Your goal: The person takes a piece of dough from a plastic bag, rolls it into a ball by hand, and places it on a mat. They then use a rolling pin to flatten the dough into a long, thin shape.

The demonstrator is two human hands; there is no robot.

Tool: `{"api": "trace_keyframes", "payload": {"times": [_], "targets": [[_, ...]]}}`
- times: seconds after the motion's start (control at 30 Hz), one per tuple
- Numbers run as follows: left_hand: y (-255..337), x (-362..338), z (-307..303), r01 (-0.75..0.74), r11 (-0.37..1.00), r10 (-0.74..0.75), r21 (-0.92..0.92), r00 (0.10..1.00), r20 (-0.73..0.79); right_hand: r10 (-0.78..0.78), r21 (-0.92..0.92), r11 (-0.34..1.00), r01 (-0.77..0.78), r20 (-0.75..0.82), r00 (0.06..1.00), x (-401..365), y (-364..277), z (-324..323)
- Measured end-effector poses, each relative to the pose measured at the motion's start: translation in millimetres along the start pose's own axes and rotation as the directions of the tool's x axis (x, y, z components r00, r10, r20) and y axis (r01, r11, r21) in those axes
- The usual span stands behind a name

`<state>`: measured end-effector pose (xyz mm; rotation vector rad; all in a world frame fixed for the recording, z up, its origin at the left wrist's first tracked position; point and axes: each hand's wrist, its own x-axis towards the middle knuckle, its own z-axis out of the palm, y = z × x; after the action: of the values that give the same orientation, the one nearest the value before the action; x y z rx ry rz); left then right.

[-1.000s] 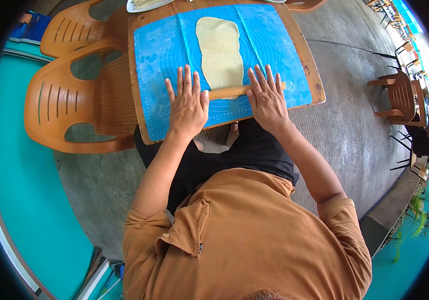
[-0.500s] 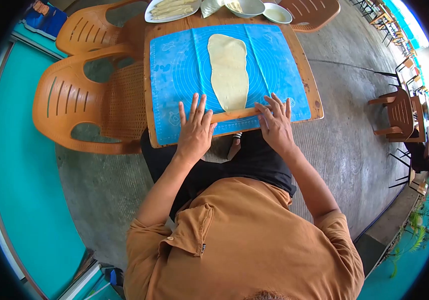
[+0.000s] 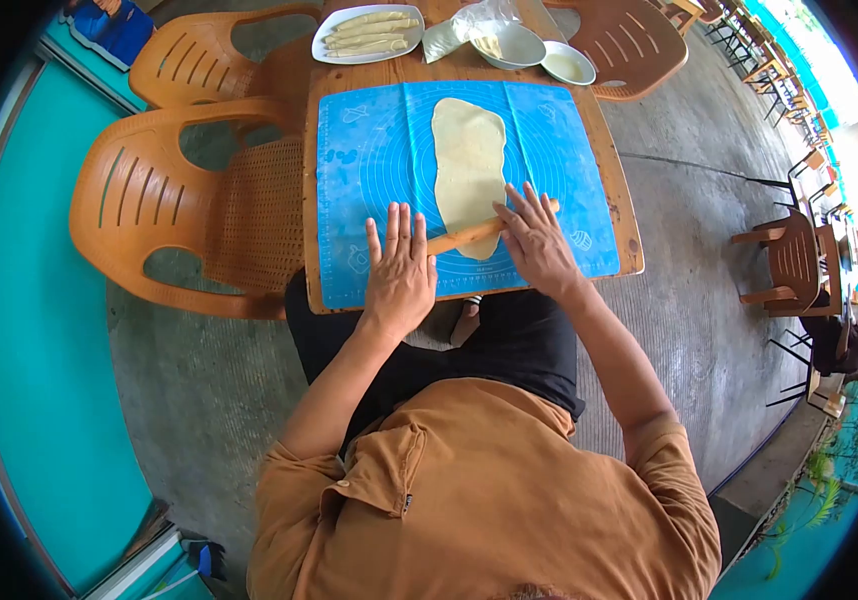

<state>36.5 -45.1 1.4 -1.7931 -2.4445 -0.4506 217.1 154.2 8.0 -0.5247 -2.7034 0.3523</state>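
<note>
A long, flat sheet of dough (image 3: pixel 470 160) lies on a blue silicone mat (image 3: pixel 364 190) marked with circles. Across its near end rests a wooden rolling pin (image 3: pixel 467 237), tilted with its right end farther from me. My left hand (image 3: pixel 399 272) lies over the pin's left end, palm down, fingers stretched out. On the right end is my right hand (image 3: pixel 539 245), also flat with fingers extended and slightly spread. Neither hand wraps round the pin. A short strip of dough shows on the near side of the pin.
At the table's far side stand a white plate (image 3: pixel 327 48) of rolled dough pieces, a plastic bag (image 3: pixel 446 40), a bowl (image 3: pixel 521 50) and a small dish (image 3: pixel 569 66) of pale liquid. Orange chairs (image 3: pixel 149 200) flank the left; another chair (image 3: pixel 629 50) is beyond.
The rolling pin has gone from the dough's near edge onto the dough, its right end turning away from me. My right hand has moved slightly forward. The whole view has shifted a little.
</note>
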Motion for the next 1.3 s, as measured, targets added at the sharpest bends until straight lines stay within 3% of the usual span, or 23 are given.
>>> {"api": "trace_keyframes", "payload": {"times": [0.03,0.3,0.5,0.7,0.87,0.97,1.0,1.1,1.17,1.27,1.3], "targets": [[2,2,-2,-0.012,1.000,0.012,-0.013,0.998,-0.062,0.033,-0.006,0.999,-0.033,0.010,0.999,-2,-5,0],[10,38,8,0.009,1.000,-0.009,-0.012,1.000,-0.015,0.117,-0.102,0.989,-0.104,0.131,0.984,40,-2,17],[-10,64,19,0.043,0.998,-0.042,0.036,0.998,-0.040,0.076,-0.198,0.977,-0.074,0.004,0.997,87,8,37],[-33,93,22,0.137,0.985,-0.131,0.109,0.989,-0.064,0.096,-0.153,0.984,-0.094,0.002,0.995,129,20,58],[-18,106,22,0.084,0.996,-0.086,-0.036,0.993,-0.079,0.171,-0.160,0.974,-0.160,0.055,0.984,161,24,70],[-18,115,43,0.140,0.987,-0.145,-0.082,0.988,-0.048,0.211,-0.191,0.961,-0.200,0.042,0.976,178,24,78],[-22,120,45,0.162,0.987,-0.162,0.008,0.987,-0.017,0.221,-0.184,0.960,-0.213,0.024,0.975,183,24,81],[-29,132,48,0.211,0.977,-0.211,-0.010,0.972,-0.102,0.201,-0.153,0.965,-0.213,-0.087,0.976,200,26,86],[-33,140,48,0.231,0.972,-0.229,0.034,0.971,-0.066,0.179,-0.144,0.968,-0.203,-0.165,0.970,206,25,85],[-42,153,45,0.212,0.972,-0.209,0.105,0.977,-0.041,0.219,0.128,0.974,-0.189,-0.293,0.931,217,28,79],[-43,156,45,0.213,0.971,-0.209,0.107,0.977,-0.047,0.215,0.128,0.975,-0.184,-0.297,0.930,216,27,73]]}}
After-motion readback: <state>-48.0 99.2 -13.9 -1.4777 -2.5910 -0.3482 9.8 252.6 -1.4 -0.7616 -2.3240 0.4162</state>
